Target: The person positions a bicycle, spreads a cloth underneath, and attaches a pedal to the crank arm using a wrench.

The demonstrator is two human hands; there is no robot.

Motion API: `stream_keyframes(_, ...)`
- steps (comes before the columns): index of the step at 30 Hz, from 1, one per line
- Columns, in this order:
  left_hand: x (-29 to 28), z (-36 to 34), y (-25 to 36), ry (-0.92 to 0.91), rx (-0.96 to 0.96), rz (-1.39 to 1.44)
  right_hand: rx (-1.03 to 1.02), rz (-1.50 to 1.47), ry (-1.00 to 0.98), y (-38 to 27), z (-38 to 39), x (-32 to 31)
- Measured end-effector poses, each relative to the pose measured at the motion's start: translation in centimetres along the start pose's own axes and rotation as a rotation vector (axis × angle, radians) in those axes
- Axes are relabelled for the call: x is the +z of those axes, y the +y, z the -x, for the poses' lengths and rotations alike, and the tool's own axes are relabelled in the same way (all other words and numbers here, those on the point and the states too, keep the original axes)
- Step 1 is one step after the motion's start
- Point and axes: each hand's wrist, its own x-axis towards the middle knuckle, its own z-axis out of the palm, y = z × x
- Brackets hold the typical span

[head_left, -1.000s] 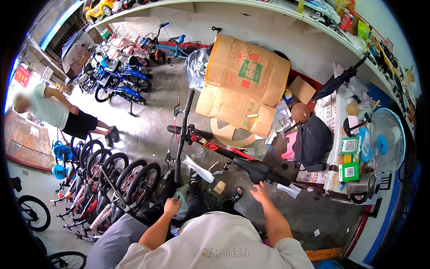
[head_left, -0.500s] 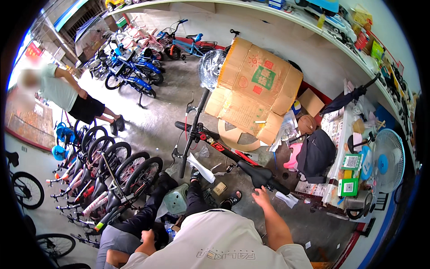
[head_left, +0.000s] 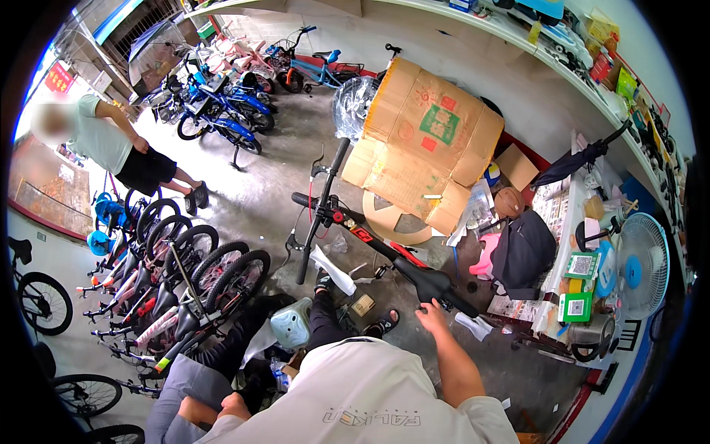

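Note:
My right hand (head_left: 432, 314) is stretched out at the rear of the black saddle (head_left: 424, 280), fingers apart; whether they touch it I cannot tell. The saddle belongs to a black-and-red bicycle (head_left: 364, 239), its handlebar (head_left: 320, 211) running upright through the middle of the view. My left hand (head_left: 232, 404) is low at my left side with curled fingers; what they hold, if anything, is hidden. Beside it a person in grey (head_left: 181, 392) is bent low. A pale plastic stool (head_left: 291, 323) and a white wrapping strip (head_left: 333, 270) lie near my feet.
Rows of bicycles (head_left: 177, 274) fill the left, with a standing person (head_left: 111, 144) behind them and blue bikes (head_left: 222, 111) farther back. A large cardboard sheet (head_left: 414, 148) is ahead. A cluttered bench (head_left: 562, 244) with a fan (head_left: 640, 266) is right, under a long shelf (head_left: 562, 63).
My left hand has dropped toward the lower edge. My right hand stays by the saddle. The person in grey has shifted, showing more of the stool, and the view has turned slightly.

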Motion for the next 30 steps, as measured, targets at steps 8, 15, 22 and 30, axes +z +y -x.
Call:
stream_keyframes(8, -3.5, 4.0, 1.1, 0.219, -0.012, -0.101, 0.02, -0.027, 0.039, -0.1, -0.2, 0.2)
stream_keyframes(15, -7.5, 11.2, 3.4, 0.556, 0.283, -0.031, 0.046, -0.055, 0.022, 0.5, -0.4, 0.4)
stream_keyframes(22, -10.5, 17.7, 12.1, 0.541, 0.52, 0.164, 0.029, -0.001, 0.015, 1.2, 0.1, 0.8)
stream_keyframes(30, -13.4, 22.1, 23.8, 0.531, 1.009, 0.579, 0.033, -0.018, 0.027, 1.4, 0.6, 0.8)
